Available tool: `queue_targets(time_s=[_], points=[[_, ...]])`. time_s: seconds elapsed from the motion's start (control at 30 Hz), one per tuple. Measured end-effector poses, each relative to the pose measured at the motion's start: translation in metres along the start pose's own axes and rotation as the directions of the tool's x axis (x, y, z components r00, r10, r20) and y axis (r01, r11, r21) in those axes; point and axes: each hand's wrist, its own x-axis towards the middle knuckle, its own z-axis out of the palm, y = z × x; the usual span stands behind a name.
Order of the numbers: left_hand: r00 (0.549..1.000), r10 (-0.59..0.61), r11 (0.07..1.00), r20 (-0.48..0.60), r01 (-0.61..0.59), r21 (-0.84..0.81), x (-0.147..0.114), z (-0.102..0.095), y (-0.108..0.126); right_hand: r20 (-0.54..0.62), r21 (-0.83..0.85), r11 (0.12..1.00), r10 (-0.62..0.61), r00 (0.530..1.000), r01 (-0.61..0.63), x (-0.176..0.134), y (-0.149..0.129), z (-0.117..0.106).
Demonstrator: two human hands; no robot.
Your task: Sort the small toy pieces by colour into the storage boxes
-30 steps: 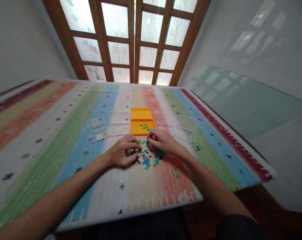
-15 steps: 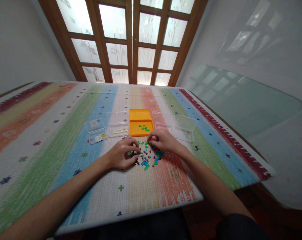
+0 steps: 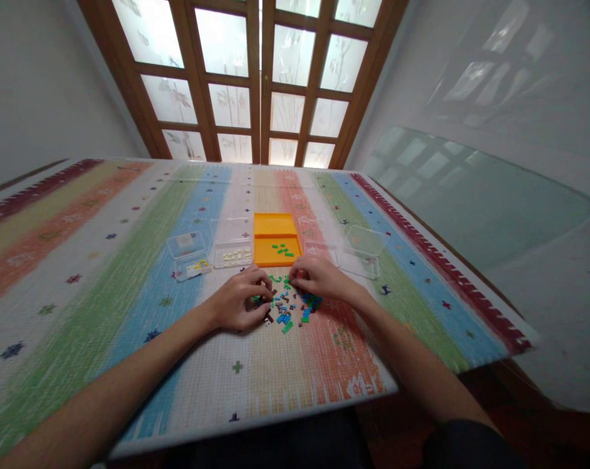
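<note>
Small green, blue and brown toy bricks [image 3: 286,318] lie in a loose pile on the striped tablecloth. My left hand [image 3: 241,301] rests at the pile's left side, fingers curved, with a gap between thumb and fingertips; a few bricks show beneath it. Over the pile's far right part, my right hand [image 3: 319,277] has thumb and fingers pinched together next to some green bricks. Anything in that pinch is too small to make out. Just beyond the hands lies an opened orange case [image 3: 263,251] with several green bricks [image 3: 282,251] in its near half.
Left of the case stand a clear box with cream pieces [image 3: 236,255] and another with yellow pieces [image 3: 198,266]. Two more clear boxes are at the right, one a lidded container [image 3: 361,262], the other partly behind my right hand. The table's front edge [image 3: 256,431] is close to me.
My right hand's fingertips have shifted very slightly among the green bricks. My left hand stays in place, and the view has moved a little.
</note>
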Motion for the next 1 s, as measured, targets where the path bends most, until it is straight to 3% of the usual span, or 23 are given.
queue_targets(time_s=[0.2,0.4,0.57,0.73,1.0], points=[[1.000,0.003,1.000,-0.001,-0.003,-0.001,0.002,-0.002,0.002,0.016,0.060,0.998,0.018,1.000,-0.019,-0.002,0.001,0.000],[1.000,-0.001,1.000,0.000,0.001,-0.011,0.001,0.000,0.000,-0.015,-0.010,0.998,-0.058,0.998,0.058,-0.001,0.005,0.003],[0.999,-0.046,0.999,0.004,0.047,-0.003,0.002,0.001,0.001,-0.045,-0.059,0.995,-0.077,0.996,0.075,-0.003,0.005,-0.008],[0.997,-0.079,0.997,-0.003,0.079,0.000,0.002,0.004,0.002,0.058,-0.073,0.995,-0.065,0.996,0.069,-0.007,0.005,-0.020],[0.987,-0.159,0.987,0.003,0.159,-0.008,0.004,0.007,0.004,0.116,-0.087,0.995,-0.041,0.992,0.052,-0.006,0.007,-0.011]])
